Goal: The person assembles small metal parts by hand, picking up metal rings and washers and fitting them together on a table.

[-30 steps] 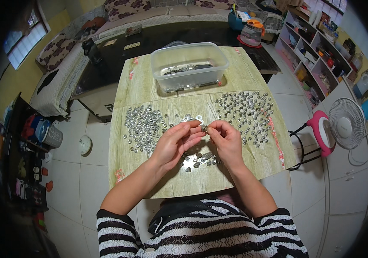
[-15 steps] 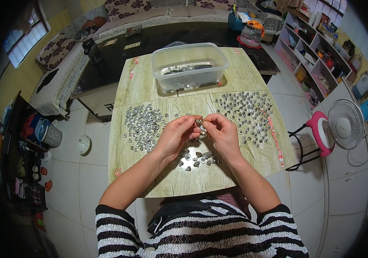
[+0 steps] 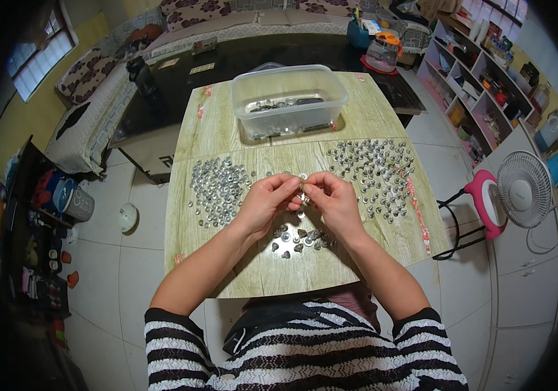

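My left hand (image 3: 267, 202) and my right hand (image 3: 332, 199) meet above the middle of a small wooden table (image 3: 227, 124). Their fingertips pinch one small silvery metal piece (image 3: 302, 189) between them. A spread of round silvery pieces (image 3: 217, 190) lies to the left of my hands. A second spread of small stud-like metal pieces (image 3: 377, 171) lies to the right. Just below my hands sits a small cluster of joined metal pieces (image 3: 300, 238).
A clear plastic tub (image 3: 290, 99) with a few metal pieces in it stands at the table's far side. A dark low table (image 3: 227, 65) and a sofa lie beyond. A pink-and-white floor fan (image 3: 520, 195) and open shelves (image 3: 487, 72) stand at the right.
My hands stay joined over the table's middle, fingers shifting slightly on the small piece. Nothing else has moved.
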Tool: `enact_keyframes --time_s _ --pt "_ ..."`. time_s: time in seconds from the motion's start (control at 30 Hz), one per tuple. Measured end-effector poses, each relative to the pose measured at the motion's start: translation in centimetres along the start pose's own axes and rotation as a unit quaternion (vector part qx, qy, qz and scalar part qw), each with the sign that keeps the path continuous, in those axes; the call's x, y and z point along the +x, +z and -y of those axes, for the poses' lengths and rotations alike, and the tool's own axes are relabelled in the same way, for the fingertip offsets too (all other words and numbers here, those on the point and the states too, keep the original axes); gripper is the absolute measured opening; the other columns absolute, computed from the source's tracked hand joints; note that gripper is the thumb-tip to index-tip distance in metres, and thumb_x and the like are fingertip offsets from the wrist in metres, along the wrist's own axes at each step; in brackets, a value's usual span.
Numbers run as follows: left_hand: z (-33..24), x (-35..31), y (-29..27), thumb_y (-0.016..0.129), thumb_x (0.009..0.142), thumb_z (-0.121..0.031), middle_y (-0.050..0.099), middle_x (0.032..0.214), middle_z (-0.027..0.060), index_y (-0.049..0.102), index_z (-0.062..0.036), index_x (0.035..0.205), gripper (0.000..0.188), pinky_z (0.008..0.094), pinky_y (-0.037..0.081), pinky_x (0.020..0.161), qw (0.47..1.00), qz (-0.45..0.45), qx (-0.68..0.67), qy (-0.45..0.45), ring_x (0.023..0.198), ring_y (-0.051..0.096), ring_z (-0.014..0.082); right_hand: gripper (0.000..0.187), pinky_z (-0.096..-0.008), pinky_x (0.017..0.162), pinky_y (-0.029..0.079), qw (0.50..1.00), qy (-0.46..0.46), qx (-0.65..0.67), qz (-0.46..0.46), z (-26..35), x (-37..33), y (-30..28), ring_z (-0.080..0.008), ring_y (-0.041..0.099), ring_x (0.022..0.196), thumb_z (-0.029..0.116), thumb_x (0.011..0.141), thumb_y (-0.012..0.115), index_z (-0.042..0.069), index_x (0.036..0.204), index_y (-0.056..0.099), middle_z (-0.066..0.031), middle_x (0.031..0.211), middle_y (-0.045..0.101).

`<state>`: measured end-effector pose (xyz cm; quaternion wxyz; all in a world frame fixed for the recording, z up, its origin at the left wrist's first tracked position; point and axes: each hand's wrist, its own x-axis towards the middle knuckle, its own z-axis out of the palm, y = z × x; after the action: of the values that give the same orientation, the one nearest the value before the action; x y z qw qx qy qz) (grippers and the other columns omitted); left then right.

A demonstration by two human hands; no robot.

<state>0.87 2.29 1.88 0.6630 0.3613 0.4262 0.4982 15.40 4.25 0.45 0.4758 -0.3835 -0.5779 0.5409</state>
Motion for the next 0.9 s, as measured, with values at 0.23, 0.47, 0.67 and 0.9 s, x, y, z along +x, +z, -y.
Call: enact_keyframes --time_s 0.23,0.47,0.67,0.9 --pt "0.6 0.9 -1.1 0.049 0.086 -0.030 0.050 0.059 0.0004 0.051 -0.0072 0.074 0.026 0.0187 0.039 0.045 0.997 0.004 0.065 -0.037 0.049 0.047 0.0070 0.007 -0.0183 0.050 0.037 1.000 0.009 0.008 0.016 -0.2 0.1 0.2 -0.0037 0.045 0.057 0.006 0.078 0.057 0.000 0.081 0.057 0.0022 0.064 0.053" --pt "0.6 1.2 -1.3 0.049 0.086 -0.027 0.052 0.063 0.0013 0.053 -0.0036 0.082 0.024 0.0187 0.044 0.049 0.998 0.014 0.051 -0.016 0.053 0.051 0.0080 0.006 -0.0182 0.052 0.038 0.999 0.019 -0.020 0.026 0.2 0.3 0.1 -0.0045 0.047 0.058 0.005 0.079 0.056 0.000 0.081 0.057 0.0010 0.066 0.055" --pt "0.7 1.4 -1.7 0.049 0.087 -0.019 0.054 0.073 0.0023 0.053 -0.0014 0.089 0.019 0.0194 0.046 0.057 0.999 0.025 0.022 0.019 0.062 0.054 0.0089 0.006 -0.0165 0.047 0.035 0.997 0.054 0.032 0.041 -0.3 0.4 0.1 -0.0034 0.044 0.053 0.009 0.080 0.056 0.003 0.081 0.055 0.0028 0.064 0.051" --pt "0.5 1.2 -1.6 0.048 0.087 -0.022 0.055 0.076 0.0031 0.052 -0.0026 0.089 0.020 0.0206 0.046 0.060 0.999 0.040 0.037 -0.002 0.064 0.054 0.0087 0.005 -0.0171 0.052 0.039 0.997 0.061 0.028 0.028 0.0 0.5 0.0 -0.0042 0.047 0.059 0.005 0.079 0.055 0.000 0.081 0.057 0.0008 0.067 0.055"
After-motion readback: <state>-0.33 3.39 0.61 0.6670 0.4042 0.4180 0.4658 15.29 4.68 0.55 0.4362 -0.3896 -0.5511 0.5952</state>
